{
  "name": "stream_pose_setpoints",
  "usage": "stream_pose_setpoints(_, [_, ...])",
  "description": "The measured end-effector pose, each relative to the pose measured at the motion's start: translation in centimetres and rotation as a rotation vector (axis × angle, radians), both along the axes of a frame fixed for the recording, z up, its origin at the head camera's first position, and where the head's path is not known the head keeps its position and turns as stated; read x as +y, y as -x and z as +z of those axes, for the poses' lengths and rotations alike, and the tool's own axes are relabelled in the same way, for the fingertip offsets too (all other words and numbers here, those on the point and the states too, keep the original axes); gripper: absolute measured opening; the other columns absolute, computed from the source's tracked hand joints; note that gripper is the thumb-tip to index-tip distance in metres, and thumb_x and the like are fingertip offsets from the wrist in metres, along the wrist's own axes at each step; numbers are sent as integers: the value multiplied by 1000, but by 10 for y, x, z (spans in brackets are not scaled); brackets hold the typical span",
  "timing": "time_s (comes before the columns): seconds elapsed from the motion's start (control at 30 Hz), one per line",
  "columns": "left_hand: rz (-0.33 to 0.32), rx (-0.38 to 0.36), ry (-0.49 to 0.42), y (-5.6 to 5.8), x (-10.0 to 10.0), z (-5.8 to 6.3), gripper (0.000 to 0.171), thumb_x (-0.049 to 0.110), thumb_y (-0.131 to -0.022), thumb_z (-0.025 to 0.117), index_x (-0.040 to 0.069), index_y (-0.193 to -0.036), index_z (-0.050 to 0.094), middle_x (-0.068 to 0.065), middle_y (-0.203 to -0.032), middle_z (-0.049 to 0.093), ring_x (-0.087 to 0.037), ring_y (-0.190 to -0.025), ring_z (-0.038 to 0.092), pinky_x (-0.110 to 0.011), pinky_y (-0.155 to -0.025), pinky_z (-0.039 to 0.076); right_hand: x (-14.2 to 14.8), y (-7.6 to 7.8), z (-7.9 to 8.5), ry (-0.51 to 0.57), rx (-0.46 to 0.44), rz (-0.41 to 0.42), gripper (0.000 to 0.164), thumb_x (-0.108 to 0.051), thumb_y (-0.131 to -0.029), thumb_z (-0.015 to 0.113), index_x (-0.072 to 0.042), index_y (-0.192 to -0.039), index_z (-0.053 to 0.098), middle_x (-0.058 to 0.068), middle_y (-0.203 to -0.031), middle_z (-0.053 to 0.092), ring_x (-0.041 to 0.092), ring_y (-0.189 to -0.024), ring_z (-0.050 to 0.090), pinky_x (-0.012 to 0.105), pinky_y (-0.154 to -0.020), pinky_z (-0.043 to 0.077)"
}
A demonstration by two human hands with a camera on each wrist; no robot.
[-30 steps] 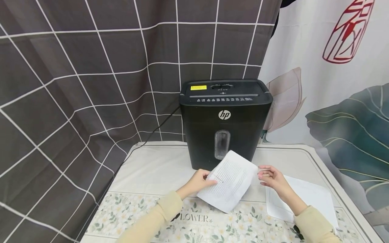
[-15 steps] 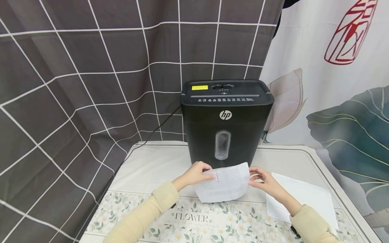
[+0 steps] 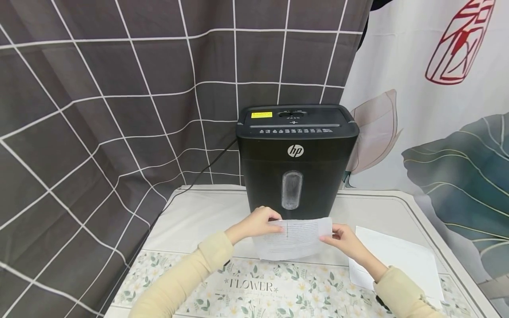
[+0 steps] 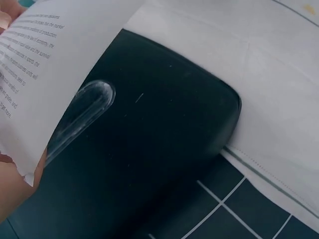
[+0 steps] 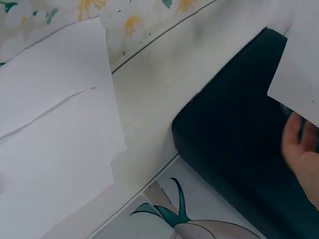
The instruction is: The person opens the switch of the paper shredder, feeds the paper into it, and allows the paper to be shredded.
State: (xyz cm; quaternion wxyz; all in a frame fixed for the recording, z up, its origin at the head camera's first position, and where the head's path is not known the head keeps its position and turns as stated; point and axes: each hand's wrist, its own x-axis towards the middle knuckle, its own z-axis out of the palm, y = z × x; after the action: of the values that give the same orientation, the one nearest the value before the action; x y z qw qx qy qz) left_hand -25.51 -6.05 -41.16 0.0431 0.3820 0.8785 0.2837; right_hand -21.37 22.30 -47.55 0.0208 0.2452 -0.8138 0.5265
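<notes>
A printed sheet of paper (image 3: 292,240) is held up in front of the black HP paper shredder (image 3: 262,176). My left hand (image 3: 259,222) pinches its left edge, thumb on the near face. At the opposite edge my right hand (image 3: 346,240) pinches the sheet between thumb and fingers. In the left wrist view the paper (image 4: 75,64) hides most of the left hand (image 4: 15,191). The right wrist view catches the sheet's corner (image 5: 301,69) and part of the right hand (image 5: 304,154). The shredder's slot (image 3: 294,126) lies on its top, above and behind both hands.
White sheets (image 3: 401,260) lie on the table to the right, partly under the right forearm. A black cord (image 3: 199,174) runs from the shredder down to the left. Behind stand a dark grid curtain (image 3: 159,66) and a printed white curtain (image 3: 397,53). A floral cloth (image 3: 254,296) covers the table's front.
The sheet has turned from slanted to nearly level and its far corner has come down. My right hand has moved left and now grips its right edge; the left hand kept its hold.
</notes>
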Motion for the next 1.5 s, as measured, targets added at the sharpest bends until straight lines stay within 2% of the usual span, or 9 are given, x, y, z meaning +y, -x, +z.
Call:
stream_pose_setpoints(0.13, [12,46,10,2,-2,6,11,20,-80,74,9,-84,73,0,-77,73,-3,-61,48,-14,-57,37,-4,-1,4,23,-3,-39,20,3,-87,60,16,-102,62,19,-95,71,-8,-81,63,17,-68,55])
stream_pose_setpoints(0.23, [43,42,-1,5,-6,10,13,21,-78,76,9,-84,73,0,-76,72,-3,-61,45,-14,-56,36,-6,0,10,13,3,-116,19,2,-88,60,15,-102,62,30,-96,66,-9,-79,62,17,-66,54])
stream_pose_setpoints(0.37, [90,13,-27,9,-16,11,16,22,-75,79,9,-81,72,0,-76,72,-4,-63,47,-15,-59,39,-4,2,18,9,-3,-200,20,-1,-88,61,14,-102,63,23,-95,70,-10,-79,60,16,-66,52])
stream_pose_setpoints(0.63, [158,-157,-226,15,-38,8,21,13,-75,77,-2,-86,69,-14,-74,71,-14,-56,62,-15,-55,47,1,5,36,91,-41,-235,24,-1,-88,61,18,-103,60,-32,-85,63,-11,-79,61,10,-70,50])
stream_pose_setpoints(0.9, [176,-295,-483,16,-39,13,31,4,-80,71,-8,-108,64,-23,-97,70,-23,-83,70,-26,-77,57,3,13,65,142,-34,-241,20,-5,-90,61,7,-106,63,-31,-86,63,-9,-81,62,9,-72,49])
stream_pose_setpoints(1.07, [185,-255,-517,15,-31,27,31,5,-81,71,-7,-108,65,-22,-100,70,-23,-83,71,-26,-77,57,2,18,83,235,22,-210,28,1,-89,60,-26,-93,67,-27,-85,67,-8,-80,64,8,-72,50])
stream_pose_setpoints(1.17, [212,-197,-518,16,-26,38,25,6,-81,72,-8,-101,68,-22,-95,71,-25,-81,71,-25,-74,57,0,20,96,269,43,-188,36,2,-88,60,-33,-90,67,-24,-85,69,-7,-79,64,8,-71,50])
stream_pose_setpoints(1.4, [278,-119,-478,25,-25,66,20,8,-81,72,-6,-94,71,-19,-91,72,-21,-78,71,-19,-68,54,-1,26,132,131,84,-284,9,-4,-87,64,-7,-94,69,-31,-78,65,-9,-74,64,8,-69,50])
stream_pose_setpoints(1.5, [273,-112,-450,31,-28,79,20,9,-81,73,-5,-95,71,-18,-91,72,-20,-78,71,-17,-67,52,2,28,146,48,99,-327,22,-8,-87,66,10,-100,65,-34,-76,62,-10,-73,63,7,-68,50])
